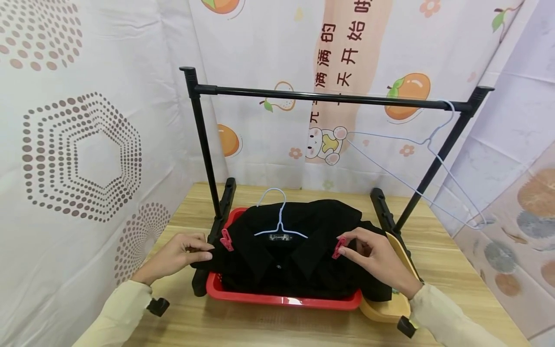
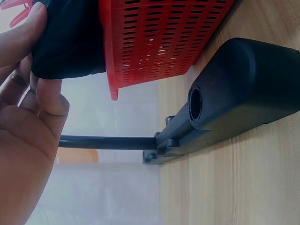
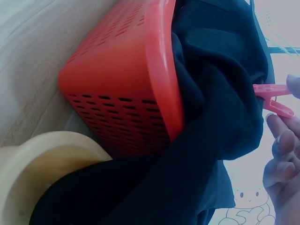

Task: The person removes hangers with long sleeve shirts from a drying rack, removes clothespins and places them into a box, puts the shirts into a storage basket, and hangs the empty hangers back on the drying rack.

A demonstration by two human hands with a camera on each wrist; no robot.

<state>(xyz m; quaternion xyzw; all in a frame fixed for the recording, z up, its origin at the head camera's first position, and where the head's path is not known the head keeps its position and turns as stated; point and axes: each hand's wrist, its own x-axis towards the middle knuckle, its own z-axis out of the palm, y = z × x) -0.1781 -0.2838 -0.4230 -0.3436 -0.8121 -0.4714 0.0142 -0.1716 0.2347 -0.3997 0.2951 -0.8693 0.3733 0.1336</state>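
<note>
A black shirt (image 1: 303, 284) with a collar and a neck label lies in a red basket (image 1: 284, 301). A light blue hanger (image 1: 280, 212) sits in its neckline, hook upward. At the shirt's left side my left hand (image 1: 184, 253) pinches the fabric between thumb and fingers; the left wrist view shows the black cloth (image 2: 70, 42) folded there. My right hand (image 1: 377, 255) holds a pink clothespin (image 1: 338, 247) by its handles, its tip at the cloth on the right shoulder in the right wrist view. Another pink clothespin (image 1: 226, 240) stands on the left shoulder.
A black garment rack (image 1: 329, 98) straddles the basket on the wooden table (image 1: 251, 332). From its right end hangs a second light blue hanger (image 1: 429, 141). A yellow basin (image 1: 383, 312) stands right of the basket, partly under a black sleeve.
</note>
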